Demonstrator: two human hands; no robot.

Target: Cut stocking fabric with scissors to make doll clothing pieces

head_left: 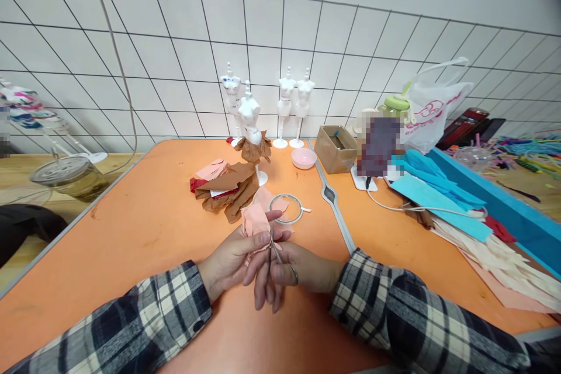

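My left hand [234,257] pinches a piece of peach crepe paper [255,219] between thumb and fingers, above the middle of the orange table. Close against it, my right hand [291,266] is closed around slim metal scissors [272,242]. Their thin blades point up at the paper; the handles are mostly hidden by the fingers. Just beyond the hands, a clear ring-shaped item with a small tab [286,208] lies partly over more peach paper. Brown crepe paper [234,187] is heaped behind to the left.
A white mini mannequin [249,114] wears a ruffled brown skirt, with several others by the tiled wall. A pink bowl [304,158], a cardboard box [336,149] and a blurred-out device on a stand [367,180] stand behind. Blue paper sheets [442,201] lie right; a glass jar [70,178] stands left.
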